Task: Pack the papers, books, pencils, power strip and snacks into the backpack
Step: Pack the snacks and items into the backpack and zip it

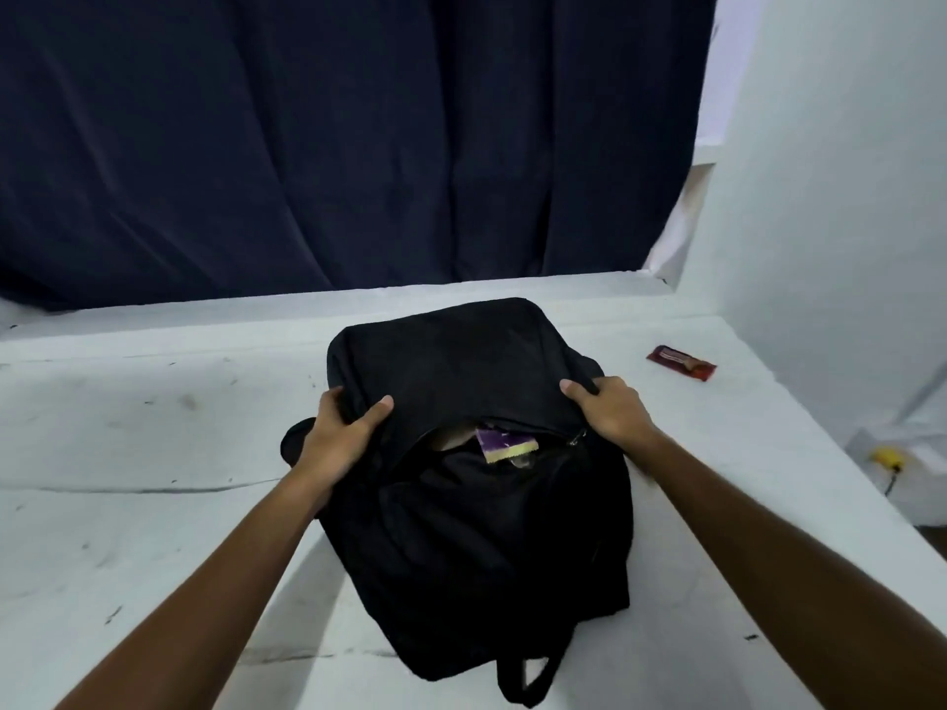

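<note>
Left hand (pixel 344 434) and right hand (pixel 604 408) both clenched on the black backpack's (pixel 476 556) upper flap, backpack mid-desk (pixel 128 453) — zipper gap showing a purple snack packet (pixel 505 443); red snack bar (pixel 681 362) far right, apart

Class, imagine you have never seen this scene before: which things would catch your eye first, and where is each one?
First the black backpack in the middle of the white table, gripped at its top by the left hand and the right hand. Next the purple packet peeking from the half-open zip. Then the red snack bar, lying alone on the table to the far right.
</note>
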The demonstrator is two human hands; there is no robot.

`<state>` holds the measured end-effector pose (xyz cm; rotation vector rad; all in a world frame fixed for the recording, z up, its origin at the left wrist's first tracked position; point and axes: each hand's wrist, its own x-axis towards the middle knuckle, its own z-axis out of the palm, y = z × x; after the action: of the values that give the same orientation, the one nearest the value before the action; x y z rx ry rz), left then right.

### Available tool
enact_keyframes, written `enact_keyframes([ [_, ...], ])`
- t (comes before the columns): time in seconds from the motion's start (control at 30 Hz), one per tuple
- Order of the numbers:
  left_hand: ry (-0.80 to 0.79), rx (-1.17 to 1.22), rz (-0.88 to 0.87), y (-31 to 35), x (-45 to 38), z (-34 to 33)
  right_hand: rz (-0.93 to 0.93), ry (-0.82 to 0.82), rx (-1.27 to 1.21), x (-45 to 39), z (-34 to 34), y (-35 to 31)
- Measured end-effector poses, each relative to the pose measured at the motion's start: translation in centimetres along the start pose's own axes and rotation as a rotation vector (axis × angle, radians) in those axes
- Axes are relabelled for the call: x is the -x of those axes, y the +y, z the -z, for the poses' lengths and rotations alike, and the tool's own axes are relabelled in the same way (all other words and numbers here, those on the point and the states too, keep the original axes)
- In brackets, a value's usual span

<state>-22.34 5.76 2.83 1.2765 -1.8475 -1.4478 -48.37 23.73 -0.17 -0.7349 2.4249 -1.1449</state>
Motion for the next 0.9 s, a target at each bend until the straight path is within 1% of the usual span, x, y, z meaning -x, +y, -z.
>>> enact_keyframes([
  [0.07, 0.033, -0.174, -0.052, 0.5, -0.4, -0.4, 0.018, 0.034, 0.034, 0.3, 1.5, 0.5],
  [0.1, 0.087, -0.264, -0.141, 0.8, -0.4, -0.5, 0.038, 0.087, 0.058, 0.5, 2.3, 0.9],
  [0.13, 0.149, -0.317, -0.278, 1.3, -0.1, -0.4, 0.066, 0.146, 0.084, 0.5, 2.9, 1.4],
  [0.17, 0.188, -0.331, -0.460, 2.0, 0.5, -0.4, 0.076, 0.181, 0.126, 0.6, 3.6, 2.1],
  [0.2, 0.178, -0.338, -0.653, 2.9, 1.4, -0.4, 0.072, 0.174, 0.180, 0.7, 4.1, 2.7],
  [0.23, 0.106, -0.362, -0.822, 3.9, 2.3, -0.5, 0.058, 0.123, 0.246, 0.8, 4.4, 3.3],
  [0.3, -0.125, -0.519, -1.100, 5.0, 4.0, -0.6, 0.051, -0.057, 0.377, 1.0, 4.6, 4.7],
  [0.33, -0.234, -0.661, -1.210, 5.2, 4.6, -0.9, 0.061, -0.125, 0.446, 1.1, 4.4, 5.5],
  [0.37, -0.306, -0.824, -1.285, 5.1, 4.9, -1.2, 0.074, -0.162, 0.513, 1.4, 4.2, 6.1],
  [0.4, -0.330, -0.980, -1.323, 4.8, 4.9, -1.6, 0.094, -0.157, 0.584, 1.5, 3.9, 6.8],
  [0.43, -0.320, -1.107, -1.325, 4.5, 4.7, -2.0, 0.120, -0.115, 0.664, 1.7, 3.6, 7.4],
  [0.5, -0.266, -1.267, -1.248, 4.2, 4.6, -2.5, 0.158, -0.009, 0.817, 2.2, 3.1, 8.1],
  [0.57, -0.234, -1.302, -1.201, 4.3, 4.2, -2.5, 0.172, 0.057, 0.876, 2.4, 2.7, 8.5],
  [0.63, -0.228, -1.256, -1.190, 4.9, 4.1, -2.4, 0.138, 0.105, 0.832, 2.5, 2.5, 8.5],
  [0.67, -0.231, -1.236, -1.177, 5.5, 4.1, -2.3, 0.107, 0.149, 0.759, 2.6, 2.6, 8.5],
  [0.73, -0.253, -1.237, -1.134, 6.7, 4.1, -2.2, 0.036, 0.261, 0.508, 2.9, 3.2, 8.1],
  [0.8, -0.333, -1.247, -1.058, 8.2, 4.0, -1.8, -0.002, 0.379, 0.258, 3.4, 4.2, 6.9],
  [0.83, -0.383, -1.232, -1.019, 9.0, 3.7, -1.5, 0.012, 0.433, 0.168, 3.8, 4.8, 5.9],
  [0.9, -0.482, -1.186, -0.942, 10.5, 2.7, -0.9, 0.080, 0.488, 0.005, 4.7, 6.0, 2.8],
])
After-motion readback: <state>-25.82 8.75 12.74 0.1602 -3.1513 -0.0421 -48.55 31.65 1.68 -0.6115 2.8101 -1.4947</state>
